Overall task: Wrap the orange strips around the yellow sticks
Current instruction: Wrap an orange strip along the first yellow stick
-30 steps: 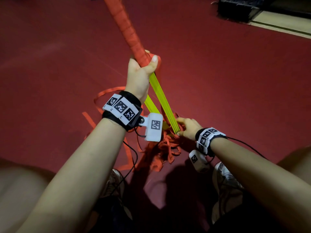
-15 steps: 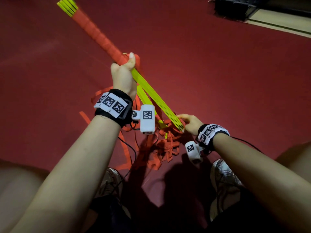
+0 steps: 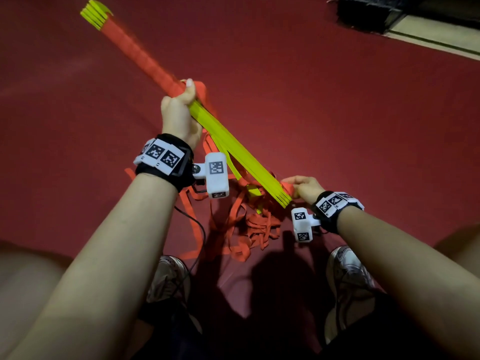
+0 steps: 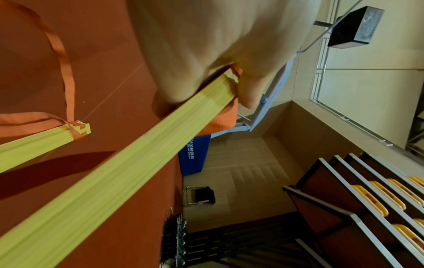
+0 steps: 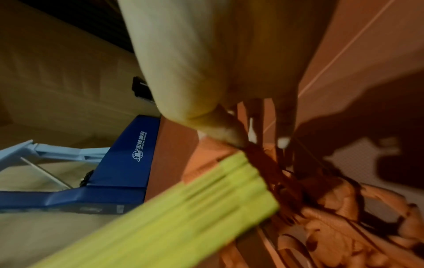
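A bundle of yellow sticks (image 3: 233,152) slants from upper left to lower right above the red floor. Orange strip wrapping (image 3: 140,55) covers its upper half, with bare yellow tips at the far end. My left hand (image 3: 179,110) grips the bundle where the wrap ends, thumb on top. My right hand (image 3: 304,188) pinches an orange strip (image 3: 287,185) beside the bundle's lower end. In the left wrist view the bundle (image 4: 114,174) runs under the palm. The right wrist view shows the stick ends (image 5: 206,199) blurred, just below the fingers.
A tangle of loose orange strips (image 3: 249,224) lies on the red floor (image 3: 337,113) under the sticks. A second yellow stick bundle (image 4: 41,141) with a strip tied on lies there too. My shoes (image 3: 348,271) are below. A dark box (image 3: 368,11) sits far right.
The stick bundle has swung its far end leftward and down, so the yellow tips now show. My left hand moved left with it; my right hand shifted slightly right, still at the lower end.
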